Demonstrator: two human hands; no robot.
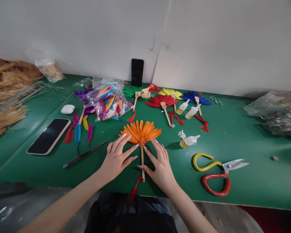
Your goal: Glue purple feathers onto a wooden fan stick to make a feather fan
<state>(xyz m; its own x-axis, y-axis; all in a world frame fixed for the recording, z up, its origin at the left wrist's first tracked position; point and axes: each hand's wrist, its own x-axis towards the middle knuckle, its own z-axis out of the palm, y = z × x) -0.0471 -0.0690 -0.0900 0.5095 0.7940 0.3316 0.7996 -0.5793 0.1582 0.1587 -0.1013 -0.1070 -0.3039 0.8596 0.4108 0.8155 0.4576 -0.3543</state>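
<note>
An orange feather fan (142,130) lies on the green table in front of me, its wooden stick pointing toward my body and a red tassel (134,191) hanging over the edge. My left hand (117,157) rests with fingers spread at the fan's left side, fingertips on the lower feathers. On the other side, my right hand (161,162) also has its fingers apart, with fingertips by the feather base and the thumb at the stick. Neither hand grips the fan. A glue bottle (189,141) and small white beads (181,134) sit right of the fan.
Scissors (223,173) lie to the right, tweezers (86,154) and a phone (49,136) to the left. Further back are a bag of colourful feathers (110,103), a red fan (162,102), a blue fan (196,97) and a standing black phone (137,72). A plastic bag (277,110) sits far right.
</note>
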